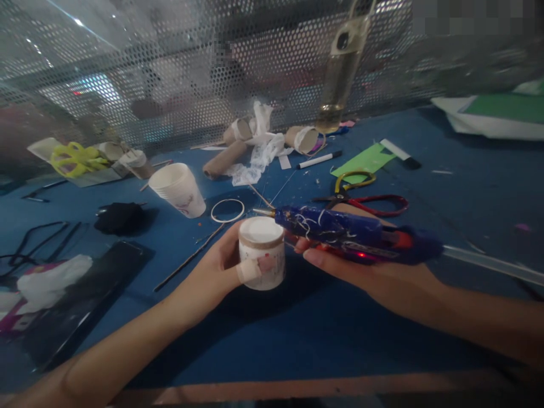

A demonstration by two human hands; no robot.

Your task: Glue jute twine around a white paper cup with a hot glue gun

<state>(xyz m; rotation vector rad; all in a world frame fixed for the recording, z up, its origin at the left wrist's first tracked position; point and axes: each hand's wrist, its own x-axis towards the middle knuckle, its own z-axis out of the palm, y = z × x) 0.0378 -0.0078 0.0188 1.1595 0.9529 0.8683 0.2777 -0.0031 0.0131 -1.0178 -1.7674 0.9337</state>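
Currently the left hand (229, 255) curls round the white cup (272, 276), whose round top faces up, axis nearly upright. The right hand (361, 275) grips the blue glue gun (331, 226); its long axis runs sideways, nozzle (266, 212) pointing leftward near the cup's top, glue stick (493, 263) extending back past that hand.

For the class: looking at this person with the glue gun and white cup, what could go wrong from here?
The glue gun shows a red light, and its nozzle looks close to the left hand around the white cup, so a burn seems possible. A drip might land on the cup's top near the nozzle. The right hand, gripping the gun, could knock the nearby scissors.
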